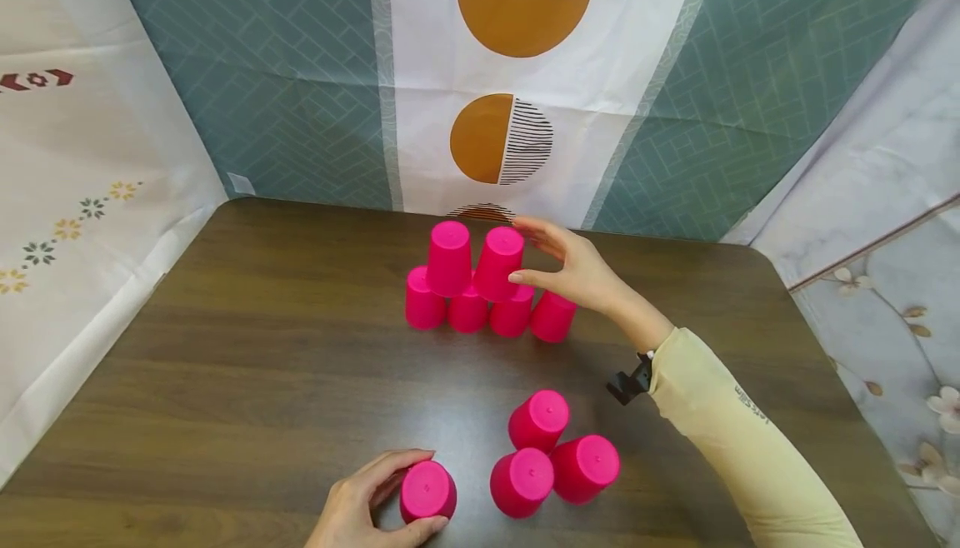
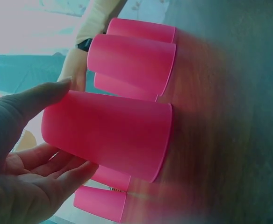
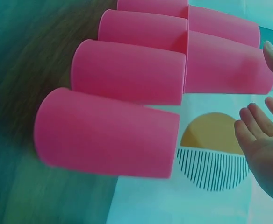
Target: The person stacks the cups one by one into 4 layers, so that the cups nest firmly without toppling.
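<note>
At the back of the brown table stands a stack of upturned pink cups, several in the bottom row and two on top. My right hand hovers with spread fingers at the top right cup; in the right wrist view the fingers sit just off that cup. Near the front edge my left hand grips a single upturned pink cup, with the thumb on one side and the fingers on the other side of the cup.
Three loose upturned pink cups cluster at the front right, beside the left hand. Patterned cloth backdrops wall the table at the back and on both sides. Bare tabletop lies to the left and between the two cup groups.
</note>
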`<state>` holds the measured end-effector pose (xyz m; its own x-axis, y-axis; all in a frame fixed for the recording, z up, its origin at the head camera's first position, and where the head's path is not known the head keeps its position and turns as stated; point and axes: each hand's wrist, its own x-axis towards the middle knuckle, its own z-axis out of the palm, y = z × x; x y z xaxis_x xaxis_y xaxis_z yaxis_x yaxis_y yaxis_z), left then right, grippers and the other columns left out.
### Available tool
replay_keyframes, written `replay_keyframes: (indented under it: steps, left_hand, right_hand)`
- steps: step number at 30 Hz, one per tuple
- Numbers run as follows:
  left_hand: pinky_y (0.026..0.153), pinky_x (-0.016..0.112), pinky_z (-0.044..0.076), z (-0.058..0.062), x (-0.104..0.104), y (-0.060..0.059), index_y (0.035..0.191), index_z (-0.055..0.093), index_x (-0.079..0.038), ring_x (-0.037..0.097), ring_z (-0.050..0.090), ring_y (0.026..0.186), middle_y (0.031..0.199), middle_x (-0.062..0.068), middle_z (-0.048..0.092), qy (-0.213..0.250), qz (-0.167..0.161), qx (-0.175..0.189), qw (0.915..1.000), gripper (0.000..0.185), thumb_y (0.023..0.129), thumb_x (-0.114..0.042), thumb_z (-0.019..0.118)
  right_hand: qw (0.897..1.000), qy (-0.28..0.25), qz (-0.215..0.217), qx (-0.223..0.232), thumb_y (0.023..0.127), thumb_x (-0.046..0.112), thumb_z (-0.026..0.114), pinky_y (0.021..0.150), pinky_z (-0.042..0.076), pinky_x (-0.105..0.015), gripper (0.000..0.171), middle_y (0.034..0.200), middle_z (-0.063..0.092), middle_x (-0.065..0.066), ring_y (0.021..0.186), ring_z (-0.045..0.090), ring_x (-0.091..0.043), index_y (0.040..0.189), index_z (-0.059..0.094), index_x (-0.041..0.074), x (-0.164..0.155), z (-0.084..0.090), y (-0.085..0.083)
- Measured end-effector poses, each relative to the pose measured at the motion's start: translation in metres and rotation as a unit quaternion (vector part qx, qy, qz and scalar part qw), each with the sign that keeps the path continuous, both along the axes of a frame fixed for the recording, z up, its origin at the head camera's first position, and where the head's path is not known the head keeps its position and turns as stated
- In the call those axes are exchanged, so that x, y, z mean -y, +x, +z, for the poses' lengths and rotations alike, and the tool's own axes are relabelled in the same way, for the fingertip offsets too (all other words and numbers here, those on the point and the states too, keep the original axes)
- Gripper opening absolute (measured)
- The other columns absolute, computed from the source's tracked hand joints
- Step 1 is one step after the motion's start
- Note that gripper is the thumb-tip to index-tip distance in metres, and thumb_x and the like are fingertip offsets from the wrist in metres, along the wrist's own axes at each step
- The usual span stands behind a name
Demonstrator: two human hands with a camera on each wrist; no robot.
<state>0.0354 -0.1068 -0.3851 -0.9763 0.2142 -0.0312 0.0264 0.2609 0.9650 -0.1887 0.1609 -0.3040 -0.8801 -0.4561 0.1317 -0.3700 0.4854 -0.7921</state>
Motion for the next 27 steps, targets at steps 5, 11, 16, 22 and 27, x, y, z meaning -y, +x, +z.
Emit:
replay_keyframes:
  steps: [5, 11, 16, 22, 27]
  left_hand:
    - [0.081, 0.017, 0.051, 0.002, -0.001, -0.001, 0.111, 0.064, -0.015, 0.004, 0.063, 0.088, 0.105, -0.005, 0.063, -0.003, 0.004, -0.078, 0.997, 0.048, 0.069, -0.023, 0.084]
    - [0.08, 0.015, 0.05, 0.013, 0.001, -0.011, 0.112, 0.063, -0.024, 0.004, 0.062, 0.09, 0.105, -0.01, 0.063, -0.021, 0.02, -0.14, 0.9897, 0.048, 0.068, -0.023, 0.083]
    - [0.083, 0.016, 0.05, 0.022, 0.001, -0.021, 0.113, 0.063, -0.026, 0.005, 0.061, 0.092, 0.105, -0.012, 0.064, -0.025, 0.019, -0.141, 0.9895, 0.049, 0.068, -0.026, 0.083]
    - [0.086, 0.017, 0.048, 0.026, 0.001, -0.037, 0.117, 0.06, -0.024, 0.004, 0.06, 0.097, 0.108, -0.013, 0.062, -0.048, -0.017, -0.196, 0.9794, 0.05, 0.072, -0.027, 0.081]
    - [0.084, 0.016, 0.048, 0.033, 0.001, -0.052, 0.116, 0.062, -0.024, 0.004, 0.06, 0.095, 0.106, -0.013, 0.063, -0.069, -0.025, -0.24, 0.9679, 0.052, 0.069, -0.025, 0.083]
  right_hand:
    - [1.0, -0.005, -0.009, -0.015, 0.077, 0.025, 0.077, 0.106, 0.036, -0.036, 0.07, 0.14, 0.046, -0.001, 0.129, 0.044, -0.02, 0.137, 0.044, 0.017, -0.019, 0.0, 0.019]
    - [0.999, -0.012, -0.016, -0.048, 0.077, 0.019, 0.077, 0.104, 0.038, -0.034, 0.065, 0.135, 0.05, -0.001, 0.125, 0.048, -0.02, 0.135, 0.048, 0.014, -0.035, -0.003, 0.044]
    - [0.999, -0.009, -0.017, -0.047, 0.077, 0.016, 0.077, 0.101, 0.041, -0.037, 0.064, 0.134, 0.051, -0.001, 0.122, 0.051, -0.024, 0.134, 0.049, 0.016, -0.044, -0.006, 0.065]
    - [0.999, -0.019, 0.002, -0.049, 0.077, 0.011, 0.076, 0.101, 0.041, -0.031, 0.064, 0.133, 0.051, -0.004, 0.121, 0.05, -0.019, 0.134, 0.048, 0.013, -0.055, -0.011, 0.089]
    - [0.999, -0.008, 0.014, -0.039, 0.076, 0.015, 0.077, 0.097, 0.044, -0.029, 0.064, 0.132, 0.053, 0.003, 0.118, 0.052, -0.015, 0.134, 0.048, 0.014, -0.064, -0.019, 0.112]
